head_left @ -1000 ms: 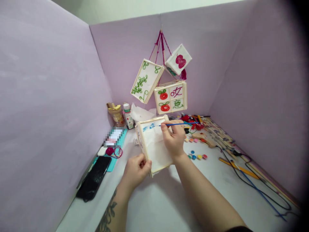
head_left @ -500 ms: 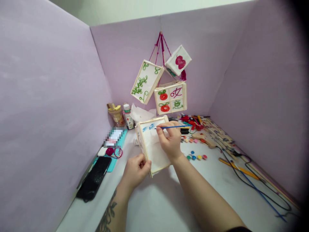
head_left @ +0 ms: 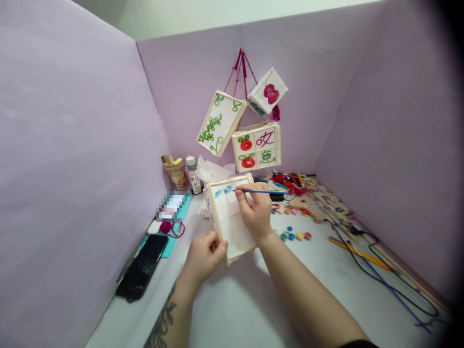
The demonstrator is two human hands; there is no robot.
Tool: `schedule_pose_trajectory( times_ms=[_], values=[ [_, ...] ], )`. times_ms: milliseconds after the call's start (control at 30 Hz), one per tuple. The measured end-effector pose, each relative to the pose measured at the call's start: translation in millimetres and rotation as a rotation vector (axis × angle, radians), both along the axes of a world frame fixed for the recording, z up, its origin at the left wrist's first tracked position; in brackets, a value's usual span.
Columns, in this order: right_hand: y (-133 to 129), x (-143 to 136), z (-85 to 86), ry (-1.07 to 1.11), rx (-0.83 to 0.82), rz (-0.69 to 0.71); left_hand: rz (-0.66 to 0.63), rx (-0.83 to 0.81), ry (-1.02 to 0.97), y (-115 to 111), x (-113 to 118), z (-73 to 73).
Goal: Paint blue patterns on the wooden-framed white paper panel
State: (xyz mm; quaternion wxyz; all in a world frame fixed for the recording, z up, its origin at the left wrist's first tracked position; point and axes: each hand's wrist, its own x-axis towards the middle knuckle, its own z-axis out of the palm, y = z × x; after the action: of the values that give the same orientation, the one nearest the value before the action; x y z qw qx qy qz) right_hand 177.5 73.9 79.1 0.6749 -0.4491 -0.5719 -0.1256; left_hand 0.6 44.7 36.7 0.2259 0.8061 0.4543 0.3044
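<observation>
A box-shaped wooden frame covered in white paper (head_left: pixel 232 227) is tilted above the table in the middle. Blue paint marks (head_left: pixel 224 191) lie near its top edge, and more blue shows on its left side. My left hand (head_left: pixel 205 252) grips the lower left edge of the frame, thumb in front. My right hand (head_left: pixel 256 212) pinches a thin blue paintbrush (head_left: pixel 268 192) over the paper, with the brush tip at the blue marks. The brush handle points right.
Small paint pots (head_left: pixel 291 236) sit right of the frame. Beyond them lie a yellow cutter (head_left: pixel 377 257), a black cable and wooden sticks (head_left: pixel 333 212). A black phone (head_left: pixel 143 268), magenta yarn (head_left: pixel 166 227) and a bottle (head_left: pixel 194 176) are at left. Decorated panels (head_left: pixel 256 147) hang behind.
The handle end of the brush has tipped slightly downward in my right hand. My left hand and the frame look nearly unmoved.
</observation>
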Motion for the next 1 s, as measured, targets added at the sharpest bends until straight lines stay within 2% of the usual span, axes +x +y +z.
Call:
schedule_pose_trajectory(
  times_ms=[100,233,367,467,600,733,900,1000],
  values=[
    [0.7,0.5,-0.8,0.056,0.035,-0.068,0.008,0.001,-0.001,-0.5,0.2,0.3],
    [1.6,1.3,-1.9,0.041,0.032,-0.013,0.002,0.007,0.003,-0.9,-0.1,0.9],
    [1.2,2.0,-1.6,0.078,0.021,-0.059,0.005,0.019,0.003,-0.4,-0.3,0.5],
    [0.8,2.7,-1.3,0.037,-0.003,-0.004,0.009,0.017,0.008,0.0,-0.5,-0.7],
    [1.3,3.5,-2.1,0.08,0.03,-0.102,0.004,0.008,0.002,0.2,-0.9,-1.6],
    [1.6,3.3,-2.6,0.015,0.004,-0.035,0.004,0.004,0.003,-0.4,-1.1,-1.2],
    [0.9,3.5,-1.7,0.079,0.041,-0.14,0.003,0.016,0.006,-0.4,-1.1,-1.1],
    [0.4,2.8,-1.4,0.022,0.026,-0.047,0.001,0.016,0.002,-0.1,-0.9,-1.1]
  ],
)
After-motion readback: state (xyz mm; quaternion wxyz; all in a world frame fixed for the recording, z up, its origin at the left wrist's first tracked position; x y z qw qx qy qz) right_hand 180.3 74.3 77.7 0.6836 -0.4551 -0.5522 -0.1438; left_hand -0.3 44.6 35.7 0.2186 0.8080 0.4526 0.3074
